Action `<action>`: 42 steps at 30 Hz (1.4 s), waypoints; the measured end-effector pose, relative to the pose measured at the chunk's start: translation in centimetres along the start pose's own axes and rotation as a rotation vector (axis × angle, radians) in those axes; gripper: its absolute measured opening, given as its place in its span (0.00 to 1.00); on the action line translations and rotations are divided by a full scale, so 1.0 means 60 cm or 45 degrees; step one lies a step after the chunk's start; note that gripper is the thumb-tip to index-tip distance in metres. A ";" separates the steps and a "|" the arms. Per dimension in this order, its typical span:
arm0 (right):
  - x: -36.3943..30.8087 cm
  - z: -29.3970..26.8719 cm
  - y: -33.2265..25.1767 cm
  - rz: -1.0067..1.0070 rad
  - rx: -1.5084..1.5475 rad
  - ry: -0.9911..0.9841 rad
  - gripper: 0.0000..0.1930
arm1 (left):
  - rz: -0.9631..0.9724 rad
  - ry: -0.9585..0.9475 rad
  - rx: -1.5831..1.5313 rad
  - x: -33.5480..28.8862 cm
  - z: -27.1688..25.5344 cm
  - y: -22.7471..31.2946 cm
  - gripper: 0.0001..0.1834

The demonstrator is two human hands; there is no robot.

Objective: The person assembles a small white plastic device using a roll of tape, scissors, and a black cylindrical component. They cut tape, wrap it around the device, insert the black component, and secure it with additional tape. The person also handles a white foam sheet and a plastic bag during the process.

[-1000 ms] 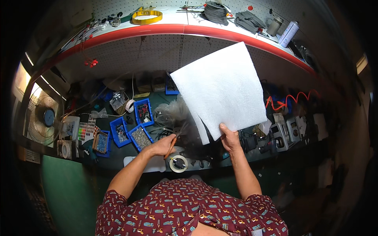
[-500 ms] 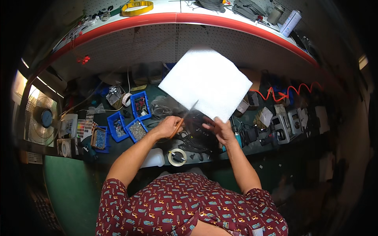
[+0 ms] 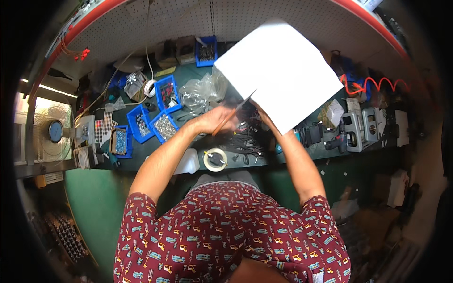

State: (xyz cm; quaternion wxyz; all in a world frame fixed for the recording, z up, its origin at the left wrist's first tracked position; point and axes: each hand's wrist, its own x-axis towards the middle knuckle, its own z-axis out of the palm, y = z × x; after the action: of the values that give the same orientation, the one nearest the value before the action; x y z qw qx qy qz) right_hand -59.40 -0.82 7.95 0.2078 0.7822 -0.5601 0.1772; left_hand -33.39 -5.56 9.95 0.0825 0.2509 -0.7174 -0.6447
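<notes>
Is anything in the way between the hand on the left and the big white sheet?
Only the orange-handled tool that the left hand itself holds: its pointed tip overlaps the white sheet near the lower-left edge. Whether they touch, I can't tell. Nothing else visible stands between them.

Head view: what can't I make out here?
All in the head view:
Right hand: fingers mostly hidden by the white sheet.
Left hand: blurred; exact grip on the orange-handled tool unclear.
Red-edged shelf: middle cut off by the top edge.
Silvery pieces in a blue bin: too small to identify.
</notes>
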 end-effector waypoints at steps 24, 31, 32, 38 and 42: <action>-0.257 -0.020 -0.136 1.697 2.485 -0.923 0.14 | -0.551 -0.011 1.261 -0.133 0.198 -0.210 0.29; -0.216 -0.050 -0.177 1.621 2.182 -0.828 0.15 | -0.511 0.330 -0.145 -0.173 0.123 -0.136 0.30; -0.201 -0.058 -0.192 1.579 2.121 -0.854 0.16 | -0.365 0.439 -0.581 -0.191 0.122 -0.141 0.32; -0.086 -0.100 -0.303 1.362 2.082 -0.884 0.14 | -0.214 0.322 -0.932 -0.271 0.058 -0.074 0.40; -0.034 -0.115 -0.368 1.265 2.144 -1.091 0.14 | -0.218 0.309 -0.844 -0.335 0.030 -0.075 0.41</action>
State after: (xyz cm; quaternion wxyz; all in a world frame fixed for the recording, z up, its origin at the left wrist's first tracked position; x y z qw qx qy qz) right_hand -39.35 10.76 9.98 -0.7093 0.3550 -0.5397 0.2821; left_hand -15.77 5.23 9.45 0.1896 0.3443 -0.4309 -0.8123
